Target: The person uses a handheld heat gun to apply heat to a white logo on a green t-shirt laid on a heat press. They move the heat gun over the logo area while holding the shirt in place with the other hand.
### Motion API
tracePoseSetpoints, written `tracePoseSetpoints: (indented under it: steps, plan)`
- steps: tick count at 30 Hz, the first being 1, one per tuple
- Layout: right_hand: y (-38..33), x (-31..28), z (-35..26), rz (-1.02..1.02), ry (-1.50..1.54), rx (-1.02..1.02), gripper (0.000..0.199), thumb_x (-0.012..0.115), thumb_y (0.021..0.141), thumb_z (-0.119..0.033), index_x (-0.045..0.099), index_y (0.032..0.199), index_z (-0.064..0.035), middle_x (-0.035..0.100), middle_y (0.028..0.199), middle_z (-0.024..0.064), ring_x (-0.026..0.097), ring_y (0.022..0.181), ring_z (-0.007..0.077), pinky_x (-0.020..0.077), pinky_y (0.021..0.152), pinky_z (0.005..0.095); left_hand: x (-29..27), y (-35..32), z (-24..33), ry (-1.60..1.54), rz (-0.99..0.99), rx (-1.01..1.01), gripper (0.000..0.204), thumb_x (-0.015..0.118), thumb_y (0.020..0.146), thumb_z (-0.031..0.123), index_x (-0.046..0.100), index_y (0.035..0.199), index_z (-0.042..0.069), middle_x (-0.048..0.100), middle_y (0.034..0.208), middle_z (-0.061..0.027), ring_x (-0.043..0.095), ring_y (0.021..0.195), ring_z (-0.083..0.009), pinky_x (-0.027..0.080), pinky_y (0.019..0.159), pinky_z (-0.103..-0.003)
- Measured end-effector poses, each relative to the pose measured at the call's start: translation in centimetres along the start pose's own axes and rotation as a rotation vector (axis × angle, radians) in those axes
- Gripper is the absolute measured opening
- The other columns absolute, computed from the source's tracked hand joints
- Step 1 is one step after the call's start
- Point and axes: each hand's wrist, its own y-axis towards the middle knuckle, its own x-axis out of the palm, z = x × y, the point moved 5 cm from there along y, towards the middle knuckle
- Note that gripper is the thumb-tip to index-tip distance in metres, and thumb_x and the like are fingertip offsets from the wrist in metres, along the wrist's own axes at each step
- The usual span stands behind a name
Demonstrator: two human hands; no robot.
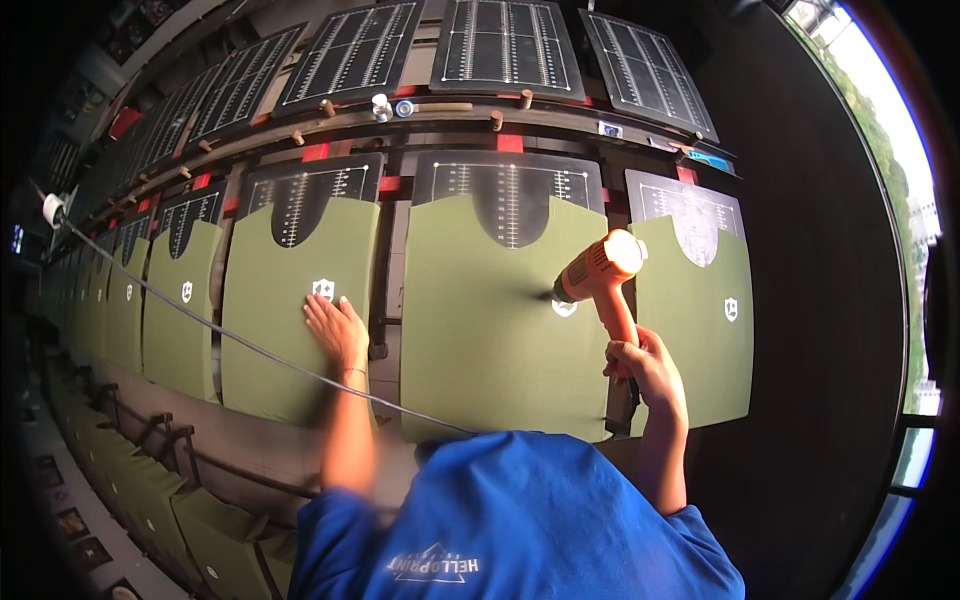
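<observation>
My right hand [650,368] is wrapped round the handle of an orange heat gun [612,285]. Its dark nozzle points down at a white printed emblem [565,309] on the olive-green shirt panel [480,340] in front of me, partly covering that emblem. My left hand [338,325] lies flat, fingers stretched out, on the green panel to the left [265,330]. Its fingertips are just below the white shield emblem [323,289] there. Both panels are spread over black boards marked with white rulers [508,180].
A grey cord [250,347] runs across the left panels. Another green panel [690,330] lies at the right, and several more stretch away left. Behind them, a wooden rail [440,107] with pegs holds a tape roll [404,108] and a small white bottle [381,107]. Bare black boards [505,50] stand beyond.
</observation>
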Motion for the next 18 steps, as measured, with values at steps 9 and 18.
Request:
tracePoseSetpoints:
  steps: [9,18]
  plan:
    - [-0.1,0.5,-0.6,0.036,-0.049,-0.017,0.022,0.059,0.080,-0.017,0.054,0.095,-0.0008,0.055,0.071,0.0022,0.060,0.061,0.0122,0.0483,0.054,0.0267,-0.1,-1.0,0.4,-0.015,0.009,0.025,0.059,0.039,0.098,0.032,0.030,0.140,-0.009,0.028,0.149,-0.0218,0.024,0.139,-0.0364,0.018,0.115,-0.047]
    - [-0.3,1.6,-0.4,0.005,-0.052,-0.029,0.023,0.060,0.080,-0.017,0.055,0.095,-0.0010,0.055,0.071,0.0020,0.060,0.063,0.0121,0.0489,0.055,0.0268,-0.7,-1.8,0.7,-0.068,0.050,0.049,0.055,0.039,0.098,0.030,0.032,0.140,-0.006,0.029,0.149,-0.0202,0.024,0.139,-0.0366,0.017,0.115,-0.048]
